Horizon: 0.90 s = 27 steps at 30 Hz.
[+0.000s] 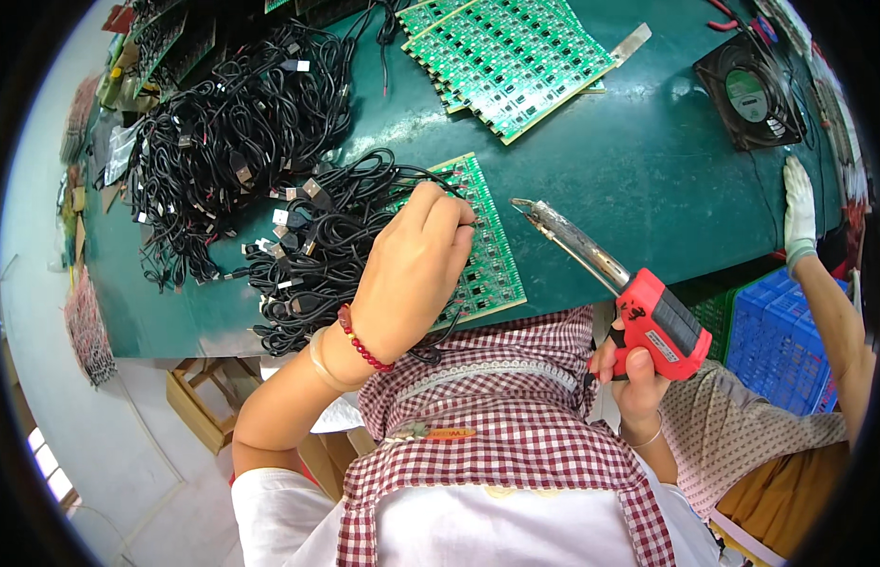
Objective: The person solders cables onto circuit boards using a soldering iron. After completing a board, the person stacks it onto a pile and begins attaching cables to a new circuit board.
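My left hand point(416, 269) rests on a green circuit board panel point(492, 260) at the near edge of the green table point(638, 180). Its fingers pinch a thin black wire end against the board. A red bead bracelet and a clear band sit on that wrist. My right hand point(634, 373) grips a red gun-shaped soldering iron point(648, 317). Its long metal tip point(534, 213) points up and left, hanging just right of the board, apart from it.
A pile of black cables with plugs point(241, 142) covers the table's left. A stack of green circuit board panels point(511, 57) lies at the back, a black fan point(750, 94) at the right. Another person's white-gloved hand point(797, 208) rests near a blue crate point(780, 331).
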Each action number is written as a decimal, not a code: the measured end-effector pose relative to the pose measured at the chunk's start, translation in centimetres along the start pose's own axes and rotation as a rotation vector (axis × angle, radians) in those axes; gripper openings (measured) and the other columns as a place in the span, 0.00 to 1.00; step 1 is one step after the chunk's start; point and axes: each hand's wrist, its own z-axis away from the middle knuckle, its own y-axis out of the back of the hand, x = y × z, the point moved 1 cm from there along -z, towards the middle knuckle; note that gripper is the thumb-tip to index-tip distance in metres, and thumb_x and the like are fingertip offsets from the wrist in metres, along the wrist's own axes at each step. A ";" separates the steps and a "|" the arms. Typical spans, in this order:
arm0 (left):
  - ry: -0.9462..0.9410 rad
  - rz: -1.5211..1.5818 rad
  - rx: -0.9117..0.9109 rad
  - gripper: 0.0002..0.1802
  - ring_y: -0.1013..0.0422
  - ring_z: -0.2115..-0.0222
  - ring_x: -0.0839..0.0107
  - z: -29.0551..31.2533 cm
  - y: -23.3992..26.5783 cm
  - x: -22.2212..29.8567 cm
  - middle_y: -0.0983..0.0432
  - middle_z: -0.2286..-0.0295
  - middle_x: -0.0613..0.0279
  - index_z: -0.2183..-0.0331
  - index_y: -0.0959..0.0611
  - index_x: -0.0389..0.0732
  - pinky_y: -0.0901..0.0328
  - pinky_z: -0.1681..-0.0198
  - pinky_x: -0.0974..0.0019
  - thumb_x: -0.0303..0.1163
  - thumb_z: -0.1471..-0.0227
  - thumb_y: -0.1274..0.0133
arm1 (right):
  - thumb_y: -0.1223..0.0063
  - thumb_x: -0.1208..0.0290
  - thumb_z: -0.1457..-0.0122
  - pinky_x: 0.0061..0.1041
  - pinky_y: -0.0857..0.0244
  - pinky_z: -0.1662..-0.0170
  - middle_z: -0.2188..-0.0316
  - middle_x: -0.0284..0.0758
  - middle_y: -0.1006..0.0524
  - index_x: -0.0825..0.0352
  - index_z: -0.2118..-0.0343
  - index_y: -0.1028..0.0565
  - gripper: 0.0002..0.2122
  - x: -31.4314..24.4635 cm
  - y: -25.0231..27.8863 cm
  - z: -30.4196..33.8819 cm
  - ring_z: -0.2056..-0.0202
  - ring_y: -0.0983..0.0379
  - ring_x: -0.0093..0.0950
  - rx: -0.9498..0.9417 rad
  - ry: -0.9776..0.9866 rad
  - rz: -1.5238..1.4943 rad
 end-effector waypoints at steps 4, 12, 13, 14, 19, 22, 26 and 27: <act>-0.013 -0.047 0.050 0.07 0.31 0.78 0.58 -0.1 -0.4 0.0 0.33 0.74 0.56 0.72 0.27 0.35 0.36 0.76 0.62 0.18 0.57 0.45 | 0.52 0.53 0.42 0.24 0.35 0.78 0.84 0.34 0.32 0.73 0.57 0.34 0.23 0.2 0.1 0.3 0.85 0.37 0.22 -0.009 -0.039 0.013; -0.045 -0.159 0.072 0.08 0.31 0.77 0.57 -0.2 -0.8 -0.2 0.34 0.76 0.56 0.75 0.28 0.36 0.35 0.76 0.61 0.18 0.59 0.45 | 0.47 0.62 0.43 0.20 0.37 0.77 0.80 0.35 0.28 0.74 0.53 0.32 0.21 0.5 0.3 0.5 0.80 0.34 0.20 -0.073 -0.074 -0.037; -0.051 -0.154 0.074 0.08 0.31 0.78 0.57 -0.2 -0.8 -0.3 0.34 0.76 0.57 0.75 0.28 0.36 0.35 0.76 0.61 0.18 0.59 0.45 | 0.47 0.63 0.43 0.20 0.37 0.77 0.80 0.34 0.28 0.74 0.54 0.31 0.20 0.5 0.2 0.4 0.81 0.34 0.20 -0.072 -0.059 -0.033; -0.058 -0.148 0.076 0.08 0.31 0.78 0.57 -0.3 -0.8 -0.3 0.34 0.76 0.57 0.75 0.28 0.36 0.35 0.76 0.61 0.18 0.60 0.45 | 0.47 0.63 0.43 0.20 0.37 0.77 0.80 0.34 0.28 0.74 0.54 0.31 0.20 0.6 0.2 0.4 0.81 0.34 0.20 -0.072 -0.060 -0.032; -0.051 -0.150 0.078 0.08 0.31 0.78 0.57 -0.2 -0.8 -0.4 0.33 0.76 0.57 0.75 0.28 0.36 0.35 0.76 0.61 0.18 0.60 0.45 | 0.47 0.66 0.43 0.21 0.37 0.74 0.78 0.33 0.28 0.74 0.56 0.30 0.17 0.7 0.6 0.3 0.78 0.34 0.21 -0.190 -0.055 0.133; -0.048 -0.144 0.081 0.08 0.31 0.78 0.57 -0.2 -0.9 -0.3 0.33 0.76 0.57 0.75 0.28 0.36 0.35 0.76 0.61 0.18 0.60 0.45 | 0.47 0.67 0.44 0.22 0.38 0.72 0.77 0.32 0.29 0.74 0.58 0.29 0.15 0.7 0.5 0.5 0.76 0.34 0.21 -0.170 -0.044 0.133; -0.041 -0.136 0.080 0.08 0.31 0.78 0.57 -0.2 -0.9 -0.4 0.33 0.76 0.56 0.75 0.28 0.36 0.35 0.76 0.61 0.18 0.60 0.45 | 0.47 0.67 0.44 0.22 0.38 0.72 0.77 0.33 0.29 0.73 0.60 0.28 0.14 -0.1 -0.2 0.5 0.75 0.34 0.21 -0.101 -0.063 0.046; -0.041 -0.135 0.081 0.08 0.31 0.78 0.57 -0.2 -0.8 -0.4 0.33 0.76 0.56 0.75 0.28 0.36 0.35 0.76 0.61 0.18 0.60 0.45 | 0.47 0.67 0.43 0.22 0.37 0.72 0.77 0.33 0.29 0.73 0.60 0.28 0.14 -0.1 -0.2 0.4 0.75 0.34 0.21 -0.113 -0.054 0.043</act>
